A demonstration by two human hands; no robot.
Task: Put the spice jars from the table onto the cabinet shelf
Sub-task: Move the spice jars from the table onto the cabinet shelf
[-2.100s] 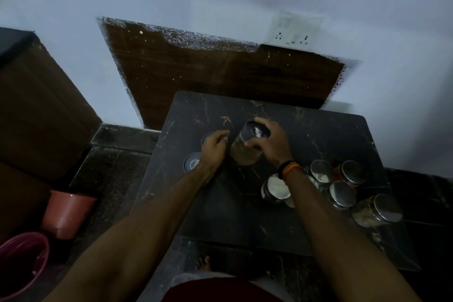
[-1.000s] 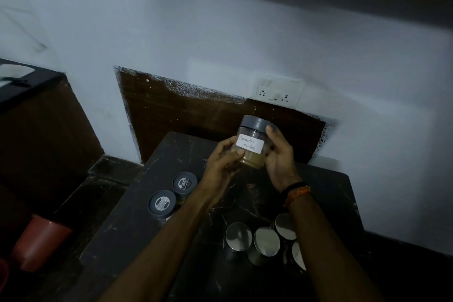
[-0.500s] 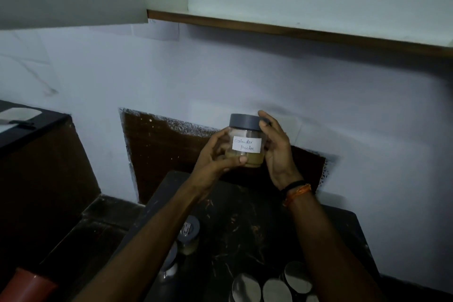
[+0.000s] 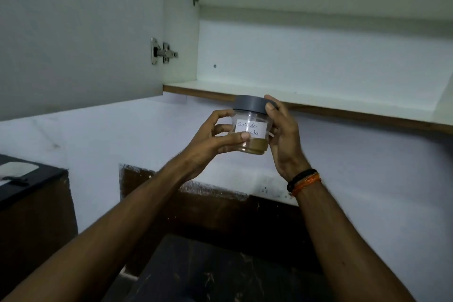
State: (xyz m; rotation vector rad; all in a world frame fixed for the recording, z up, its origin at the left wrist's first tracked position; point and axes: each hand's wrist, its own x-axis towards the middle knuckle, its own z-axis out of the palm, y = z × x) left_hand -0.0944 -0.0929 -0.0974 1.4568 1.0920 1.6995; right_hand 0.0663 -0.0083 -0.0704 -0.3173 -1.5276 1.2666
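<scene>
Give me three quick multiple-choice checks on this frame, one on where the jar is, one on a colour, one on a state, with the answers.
1. Where is the spice jar?
A. standing on the cabinet shelf
B. held in the air below the cabinet shelf
C. lying on the table

2. What colour is the jar's lid?
A. grey
B. red
C. white

3. How is the cabinet door?
A. shut
B. taken off its hinge
C. swung open

Answers:
1 B: the left hand and right hand grip the jar from both sides, in front of the wall under the shelf edge.
2 A: the screw cap is plain grey above the clear body.
3 C: the door stands out to the left on its hinge, and the inside of the cabinet shows.
</scene>
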